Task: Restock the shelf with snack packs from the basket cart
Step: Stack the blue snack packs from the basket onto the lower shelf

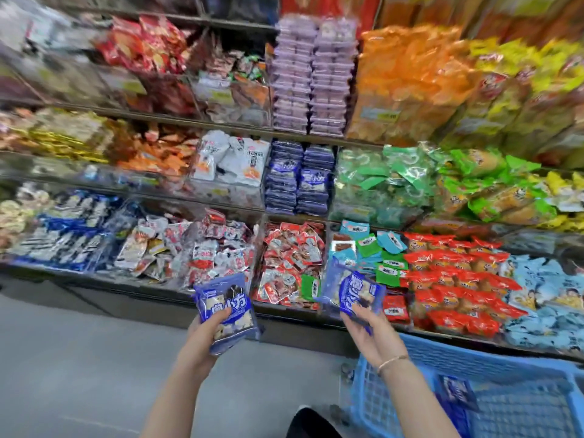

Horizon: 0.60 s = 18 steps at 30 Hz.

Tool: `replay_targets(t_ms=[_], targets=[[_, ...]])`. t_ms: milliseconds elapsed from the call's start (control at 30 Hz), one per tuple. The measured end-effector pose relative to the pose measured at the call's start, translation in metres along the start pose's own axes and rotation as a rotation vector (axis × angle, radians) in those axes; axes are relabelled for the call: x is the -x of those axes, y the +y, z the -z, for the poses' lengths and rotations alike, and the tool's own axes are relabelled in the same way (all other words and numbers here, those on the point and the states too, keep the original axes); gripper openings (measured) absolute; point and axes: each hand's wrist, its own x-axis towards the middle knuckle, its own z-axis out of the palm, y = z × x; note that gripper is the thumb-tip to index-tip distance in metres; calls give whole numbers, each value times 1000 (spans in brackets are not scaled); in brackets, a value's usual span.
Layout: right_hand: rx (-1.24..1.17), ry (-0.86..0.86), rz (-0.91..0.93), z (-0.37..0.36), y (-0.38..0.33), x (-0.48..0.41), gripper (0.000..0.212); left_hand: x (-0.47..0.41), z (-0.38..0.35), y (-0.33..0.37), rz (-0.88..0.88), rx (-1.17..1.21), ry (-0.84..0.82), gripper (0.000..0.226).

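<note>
Two blue snack packs are off the basket cart (442, 352), one in each hand, and both sit low in front of the shelf (221, 127). Our left hand (208, 327) is curled around the lower edge of the left pack (226, 303). Its printed face is toward us and its long axis runs nearly upright, leaning slightly left at the top. Our right hand (363, 320) pinches the right pack (357, 289) from below. That pack is slanted, its long axis running up and to the left; whether a second pack lies behind it we cannot tell.

The matching dark blue stacks (298, 181) stand in the middle tier, above and between our hands, as two columns of packs lying flat. We judge the right pack a little nearer, its upper corner already aimed that way. Either pack would need tipping flat before it joins a column. One more blue pack (456, 392) lies in the cart.
</note>
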Motion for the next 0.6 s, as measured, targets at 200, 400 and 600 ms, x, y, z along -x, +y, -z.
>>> replay_targets(t_ms=[200, 400, 600], targets=[[197, 76, 86, -33, -19, -52, 72, -34, -10, 29, 2, 1, -6, 24], [366, 82, 74, -68, -61, -134, 30, -85, -52, 66, -9, -31, -22, 33], [594, 66, 133, -125, -99, -213, 55, -134, -92, 109, -53, -44, 10, 54]])
